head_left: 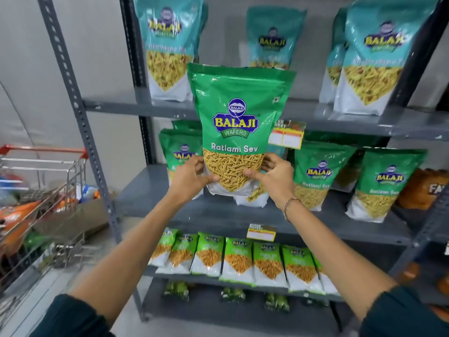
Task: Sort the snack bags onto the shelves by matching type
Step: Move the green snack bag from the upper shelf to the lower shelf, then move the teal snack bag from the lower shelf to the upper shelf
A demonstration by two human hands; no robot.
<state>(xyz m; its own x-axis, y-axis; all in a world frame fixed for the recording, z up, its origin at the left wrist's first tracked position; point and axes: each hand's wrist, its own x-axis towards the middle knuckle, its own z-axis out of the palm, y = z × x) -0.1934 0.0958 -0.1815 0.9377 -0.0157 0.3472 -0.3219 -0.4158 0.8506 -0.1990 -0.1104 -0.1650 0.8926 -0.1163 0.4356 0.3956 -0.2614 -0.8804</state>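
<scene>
A green Ratlami Sev bag [237, 132] is grasped by the left hand [188, 177] and right hand [274, 177] before its matching middle shelf [145, 190]; more bags are left in the trolley [43, 186].

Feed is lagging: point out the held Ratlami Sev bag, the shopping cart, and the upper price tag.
held Ratlami Sev bag [234, 125]: head view, logo on front.
shopping cart [43, 150]: head view, red handle.
upper price tag [286, 135]: head view, yellow face.

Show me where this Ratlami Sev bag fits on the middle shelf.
Bare shelf lies front left, ahead of the left green bag, and between the hands' bag and the next green bag. The right end, by the orange bag, is crowded.
</scene>
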